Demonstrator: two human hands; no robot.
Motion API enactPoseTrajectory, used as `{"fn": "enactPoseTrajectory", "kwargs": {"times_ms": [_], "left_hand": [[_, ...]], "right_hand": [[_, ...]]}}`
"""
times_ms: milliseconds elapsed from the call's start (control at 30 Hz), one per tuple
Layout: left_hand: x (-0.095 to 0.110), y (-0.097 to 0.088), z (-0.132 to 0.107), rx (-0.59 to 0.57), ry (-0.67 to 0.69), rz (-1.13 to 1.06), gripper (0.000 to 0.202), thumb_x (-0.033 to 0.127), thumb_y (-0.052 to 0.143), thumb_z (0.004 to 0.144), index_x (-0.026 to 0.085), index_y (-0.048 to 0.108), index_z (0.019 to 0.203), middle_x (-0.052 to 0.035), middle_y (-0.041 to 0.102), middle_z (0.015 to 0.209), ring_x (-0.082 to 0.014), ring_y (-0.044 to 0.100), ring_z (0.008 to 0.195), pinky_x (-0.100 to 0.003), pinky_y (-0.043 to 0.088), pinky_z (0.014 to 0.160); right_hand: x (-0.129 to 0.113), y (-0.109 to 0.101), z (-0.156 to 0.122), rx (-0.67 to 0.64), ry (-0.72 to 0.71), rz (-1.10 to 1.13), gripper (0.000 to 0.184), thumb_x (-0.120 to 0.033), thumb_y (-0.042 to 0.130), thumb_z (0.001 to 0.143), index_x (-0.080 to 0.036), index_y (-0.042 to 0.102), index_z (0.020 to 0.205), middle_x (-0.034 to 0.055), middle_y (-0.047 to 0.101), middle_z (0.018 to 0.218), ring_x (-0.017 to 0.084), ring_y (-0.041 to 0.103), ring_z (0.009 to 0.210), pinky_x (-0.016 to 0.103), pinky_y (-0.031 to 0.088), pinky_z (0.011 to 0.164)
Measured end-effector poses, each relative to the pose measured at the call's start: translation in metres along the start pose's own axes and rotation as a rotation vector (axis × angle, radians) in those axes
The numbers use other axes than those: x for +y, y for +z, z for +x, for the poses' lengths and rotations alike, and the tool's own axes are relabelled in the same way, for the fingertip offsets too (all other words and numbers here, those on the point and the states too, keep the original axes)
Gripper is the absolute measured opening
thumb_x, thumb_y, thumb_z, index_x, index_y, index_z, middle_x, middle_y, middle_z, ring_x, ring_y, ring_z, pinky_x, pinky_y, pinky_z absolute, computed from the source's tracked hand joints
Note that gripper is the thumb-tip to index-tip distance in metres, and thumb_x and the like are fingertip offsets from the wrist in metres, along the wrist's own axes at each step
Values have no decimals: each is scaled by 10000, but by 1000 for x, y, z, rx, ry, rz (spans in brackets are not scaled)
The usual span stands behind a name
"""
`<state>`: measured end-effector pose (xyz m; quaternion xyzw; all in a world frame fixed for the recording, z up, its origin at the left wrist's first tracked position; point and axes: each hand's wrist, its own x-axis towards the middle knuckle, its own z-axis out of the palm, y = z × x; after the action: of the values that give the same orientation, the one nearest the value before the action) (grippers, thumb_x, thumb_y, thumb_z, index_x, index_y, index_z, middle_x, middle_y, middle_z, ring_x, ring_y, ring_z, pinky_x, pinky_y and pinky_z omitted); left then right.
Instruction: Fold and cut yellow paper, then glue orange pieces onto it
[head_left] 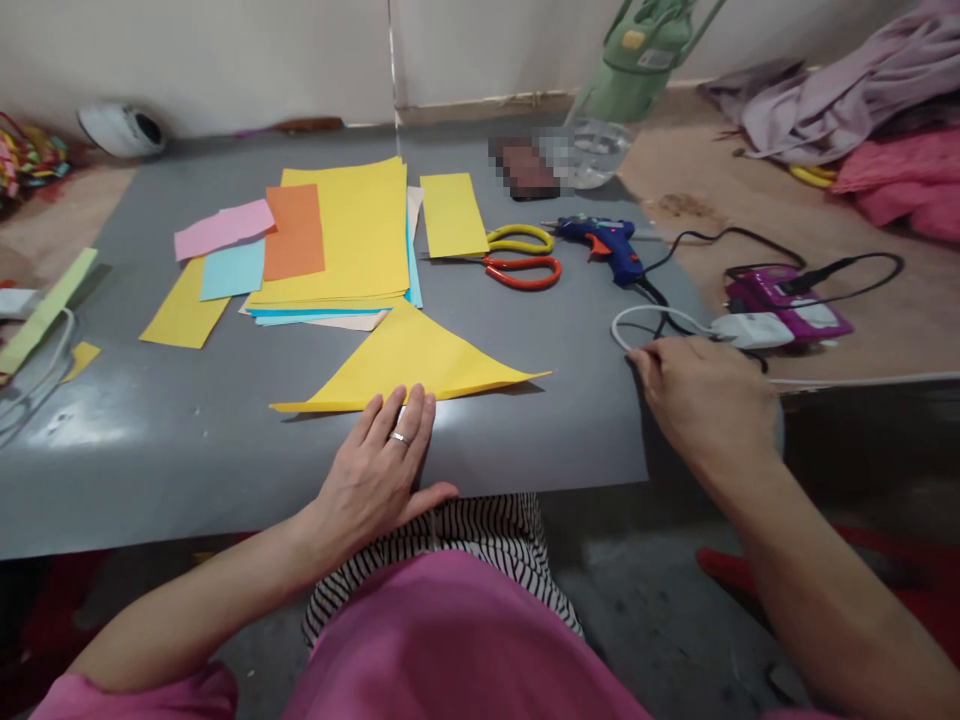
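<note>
My left hand [379, 470] lies flat and open on the grey mat [525, 440], its fingertips touching the near edge of a yellow paper folded into a triangle [409, 365]. A ring shows on one finger. My right hand [705, 400] rests at the mat's right edge, knuckles up, fingers curled by a white cable [637, 320]; whether it grips the cable is hidden.
A stack of coloured paper sheets [352, 240] lies further back, with loose pink, blue and orange pieces [292, 232]. Scissors with yellow and red handles [521, 257], a blue glue gun [607, 245], a white plug and purple box [780, 305] sit to the right. Clothes lie far right.
</note>
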<state>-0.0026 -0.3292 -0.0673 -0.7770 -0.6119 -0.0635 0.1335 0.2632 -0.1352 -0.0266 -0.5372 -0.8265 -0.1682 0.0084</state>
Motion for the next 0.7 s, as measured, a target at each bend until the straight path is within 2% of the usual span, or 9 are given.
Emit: {"fn": "enactPoseTrajectory", "kwargs": {"times_ms": [133,233,333,433,700], "left_hand": [[1,0,0,7,1,7,851,656,391,961,-23,408,1473,-228,497,1492,-365,475,1378,-490,344,1170],[1,-1,1,13,-4,10,840,651,395,962,-20,418,1468,-229,507,1483,-364,487,1368,-490,350,1166],[1,0,0,27,-1,9,834,648,398,963,-19,426,1462,-229,508,1482,-363,496,1361,-486,351,1166],[1,0,0,22,-6,-2,827,647,403,962,-11,430,1462,-228,500,1489,-364,491,1368,-484,347,1172],[0,1,-2,4,-10,-33,848,658,413,953,-7,404,1479,-243,494,1489,-373,477,1380,-496,344,1173]], "right_hand": [[2,-13,8,-151,151,-37,312,-264,400,969,-112,672,970,235,715,951,322,646,801,367,304,572],[3,-18,11,-206,210,-30,307,-288,424,978,-102,664,1024,240,707,997,332,645,846,365,286,584],[5,-18,12,-206,227,-62,353,-302,459,982,-25,639,1104,296,669,1083,366,624,961,374,322,628],[9,-16,14,-212,221,-82,386,-277,461,981,48,616,1120,338,650,1076,370,606,992,381,341,675],[25,-6,19,-171,197,-31,358,-266,462,980,20,642,1099,307,678,1027,339,608,948,374,354,704]]}}
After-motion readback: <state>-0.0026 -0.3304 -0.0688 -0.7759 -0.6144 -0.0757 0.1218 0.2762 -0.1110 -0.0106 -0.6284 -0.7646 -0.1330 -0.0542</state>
